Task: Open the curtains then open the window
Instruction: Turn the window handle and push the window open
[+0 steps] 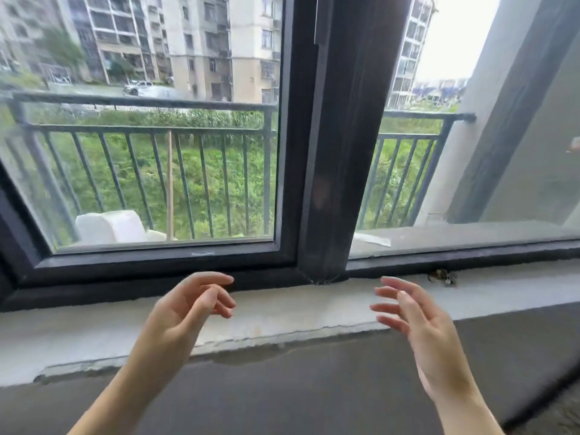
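A dark-framed window fills the view. Its thick centre post (332,152) splits it in two. The left pane (150,136) is glazed and shut in its frame. On the right, a sash (514,120) slants away from the frame, leaving a gap where the outside shows directly. No curtain is in view. My left hand (185,312) hovers in front of the pale sill (282,312), fingers apart and curled, holding nothing. My right hand (417,321) hovers to the right at the same height, fingers spread, empty, touching nothing.
Outside, a dark metal railing (141,103) runs across, with white blocks (110,226) on the ledge, greenery and apartment buildings beyond. A small metal fitting (442,276) sits at the frame's lower right. Below the sill is a grey concrete wall (314,387).
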Tool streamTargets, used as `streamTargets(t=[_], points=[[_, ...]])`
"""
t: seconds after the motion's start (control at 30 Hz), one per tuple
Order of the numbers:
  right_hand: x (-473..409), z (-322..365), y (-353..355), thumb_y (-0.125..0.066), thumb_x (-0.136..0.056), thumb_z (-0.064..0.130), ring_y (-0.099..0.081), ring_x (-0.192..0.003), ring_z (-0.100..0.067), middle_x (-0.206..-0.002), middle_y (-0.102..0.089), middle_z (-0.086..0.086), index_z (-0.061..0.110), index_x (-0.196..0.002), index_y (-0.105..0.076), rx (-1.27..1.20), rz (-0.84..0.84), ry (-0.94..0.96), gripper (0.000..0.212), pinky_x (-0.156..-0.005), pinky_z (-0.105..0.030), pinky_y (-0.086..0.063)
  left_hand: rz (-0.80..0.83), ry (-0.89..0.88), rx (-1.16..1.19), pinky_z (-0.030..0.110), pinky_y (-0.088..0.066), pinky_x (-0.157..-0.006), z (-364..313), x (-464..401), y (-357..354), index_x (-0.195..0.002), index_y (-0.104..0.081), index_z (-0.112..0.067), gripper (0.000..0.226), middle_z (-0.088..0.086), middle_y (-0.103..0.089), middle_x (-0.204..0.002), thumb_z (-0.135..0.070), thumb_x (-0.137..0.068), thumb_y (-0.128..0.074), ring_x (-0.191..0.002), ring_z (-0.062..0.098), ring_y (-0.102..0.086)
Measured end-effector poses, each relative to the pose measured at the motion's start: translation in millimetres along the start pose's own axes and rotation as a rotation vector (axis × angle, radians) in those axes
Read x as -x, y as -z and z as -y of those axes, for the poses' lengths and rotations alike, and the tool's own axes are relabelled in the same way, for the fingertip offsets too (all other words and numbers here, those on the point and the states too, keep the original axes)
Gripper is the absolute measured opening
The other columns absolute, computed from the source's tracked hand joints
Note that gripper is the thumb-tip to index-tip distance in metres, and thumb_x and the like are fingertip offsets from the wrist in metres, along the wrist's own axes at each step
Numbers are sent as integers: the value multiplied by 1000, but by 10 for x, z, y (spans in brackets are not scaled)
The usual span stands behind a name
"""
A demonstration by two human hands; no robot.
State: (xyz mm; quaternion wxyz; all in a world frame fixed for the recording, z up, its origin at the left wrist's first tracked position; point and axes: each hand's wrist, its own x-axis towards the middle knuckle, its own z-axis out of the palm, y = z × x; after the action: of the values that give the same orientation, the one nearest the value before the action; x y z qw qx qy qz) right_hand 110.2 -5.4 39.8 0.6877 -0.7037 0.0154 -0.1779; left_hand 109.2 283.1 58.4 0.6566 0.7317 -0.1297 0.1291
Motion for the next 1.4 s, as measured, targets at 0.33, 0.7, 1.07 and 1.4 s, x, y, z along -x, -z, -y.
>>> streamTargets(t=[0.33,0.7,1.07,1.4], points=[[-1575,995,-565,-38,-89,21,-62,-84,1,-90,-65,13,23,-91,-62,210,-103,705,24,-74,-10,-49,-87,-524,-318,32,-56,-69,-1301,-1836,-401,-96,-57,-12,16,2,-63,-74,-12,-92,-41,-69,18,-63],[-2104,687,-1017,-49,-86,14,-51,-100,-25,-110,-56,-7,13,-101,-56,446,-503,1121,17,-90,-32,-35,10,-406,-47,20,-38,-36,-2100,-2541,-955,-66,-42,-12,39,-2,-44,-41,-26,-99,-26,-32,12,-38],[-2121,685,-1030,-47,-86,16,-48,-101,-24,-113,-47,-1,12,-99,-55,469,-521,1170,16,-89,-35,-35,-39,-702,-1347,22,-27,-46,-2793,-2662,-145,-57,-41,-8,50,4,-36,-50,-36,-97,-30,-43,14,-33],[-2043,734,-990,-48,-84,13,-51,-100,-26,-109,-56,-9,10,-97,-57,484,-487,1104,16,-90,-32,-34,-319,-986,-1585,21,-33,-56,-2789,-2696,-13,-86,-57,-4,48,0,-53,-58,-46,-93,-35,-50,20,-52]])
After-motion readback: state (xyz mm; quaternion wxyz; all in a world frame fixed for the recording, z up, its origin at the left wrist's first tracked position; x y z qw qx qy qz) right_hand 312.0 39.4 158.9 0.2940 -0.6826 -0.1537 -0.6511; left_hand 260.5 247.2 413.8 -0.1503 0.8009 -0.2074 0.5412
